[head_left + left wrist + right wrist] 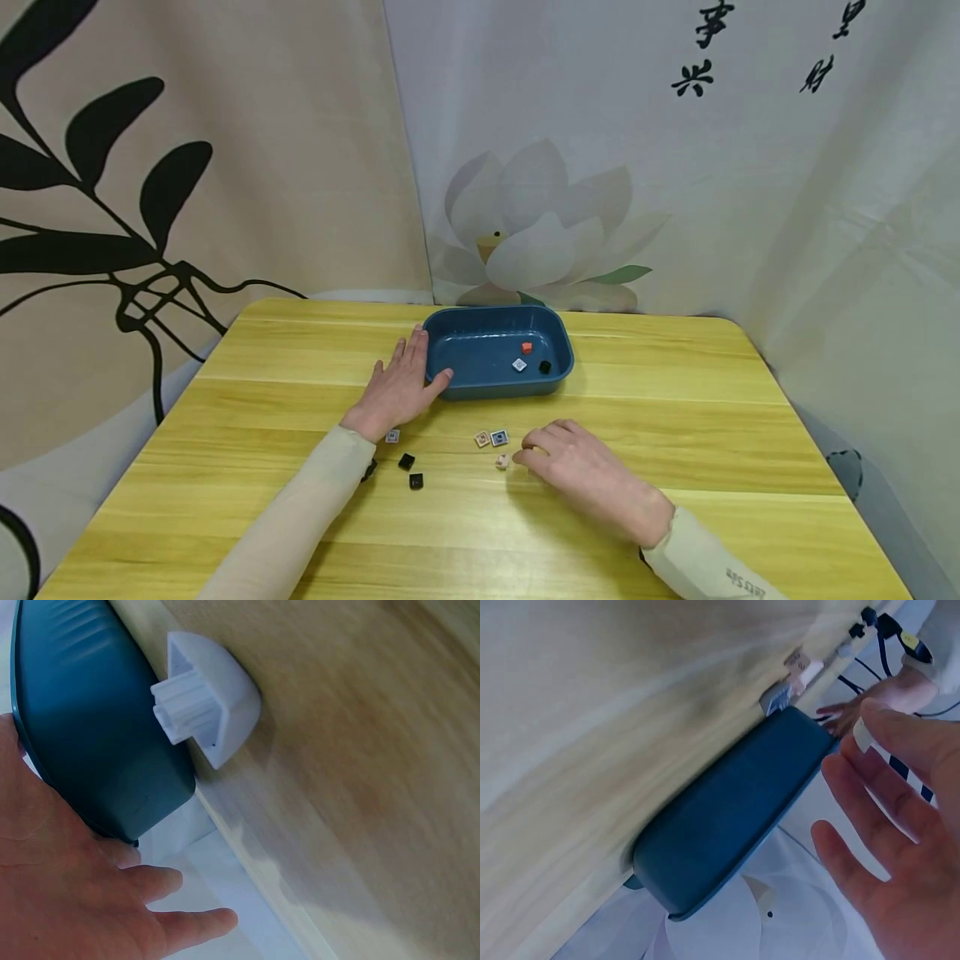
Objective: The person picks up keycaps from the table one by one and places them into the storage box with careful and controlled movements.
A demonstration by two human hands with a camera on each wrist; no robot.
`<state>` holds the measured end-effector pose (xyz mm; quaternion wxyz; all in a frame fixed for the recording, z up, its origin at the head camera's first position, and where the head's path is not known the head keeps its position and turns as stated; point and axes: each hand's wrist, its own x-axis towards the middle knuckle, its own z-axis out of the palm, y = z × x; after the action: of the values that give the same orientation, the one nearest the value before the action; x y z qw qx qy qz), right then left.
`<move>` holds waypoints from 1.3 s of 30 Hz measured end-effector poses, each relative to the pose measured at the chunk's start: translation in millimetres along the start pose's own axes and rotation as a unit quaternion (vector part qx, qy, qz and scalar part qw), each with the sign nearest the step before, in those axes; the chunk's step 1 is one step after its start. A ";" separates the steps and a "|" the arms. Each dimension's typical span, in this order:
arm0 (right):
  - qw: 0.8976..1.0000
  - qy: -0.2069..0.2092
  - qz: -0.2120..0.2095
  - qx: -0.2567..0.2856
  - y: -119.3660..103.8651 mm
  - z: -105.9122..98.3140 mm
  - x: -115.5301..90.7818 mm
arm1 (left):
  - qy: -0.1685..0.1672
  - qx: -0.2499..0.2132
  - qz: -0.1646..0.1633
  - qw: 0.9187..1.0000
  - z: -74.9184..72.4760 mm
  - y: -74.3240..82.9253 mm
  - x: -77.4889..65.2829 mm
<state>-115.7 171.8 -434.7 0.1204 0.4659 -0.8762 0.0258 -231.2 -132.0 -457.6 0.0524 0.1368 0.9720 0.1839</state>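
Observation:
My left hand [401, 385] rests with fingers spread against the left end of a blue tray [498, 391], thumb over its near rim. A white keycap [225, 697] lies on its side under my left wrist, its stem showing. Nearer me and to the right, my right hand [588, 471] pinches a small white keycap [862, 735] between thumb and index finger, its other fingers loosely bent. Just left of those fingertips a pale keycap [502, 461] lies on the table, close to a beige keycap [482, 438] and a grey-blue keycap [499, 437].
Inside the tray are an orange keycap [527, 347], a white keycap [519, 365] and a black keycap [545, 367]. Several black keycaps [416, 481] lie beside my left forearm. A printed curtain [675, 208] hangs behind the wooden table [660, 375].

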 end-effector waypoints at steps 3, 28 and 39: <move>1.000 0.016 0.003 -0.008 3.8 -2.1 2.2 | 0.002 0.002 0.000 1.000 0.3 -0.5 0.1; 0.992 0.086 0.094 -0.005 53.2 -5.0 37.7 | 0.006 -0.002 0.000 1.000 0.7 0.6 -0.7; 0.986 0.073 0.151 -0.012 85.5 6.9 55.0 | 0.012 -0.001 0.002 1.000 1.3 0.4 -0.4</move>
<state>-216.9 174.4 -422.7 0.1842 0.3236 -0.9256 0.0673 -230.5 -131.3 -458.6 0.0400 0.1364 0.9721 0.1863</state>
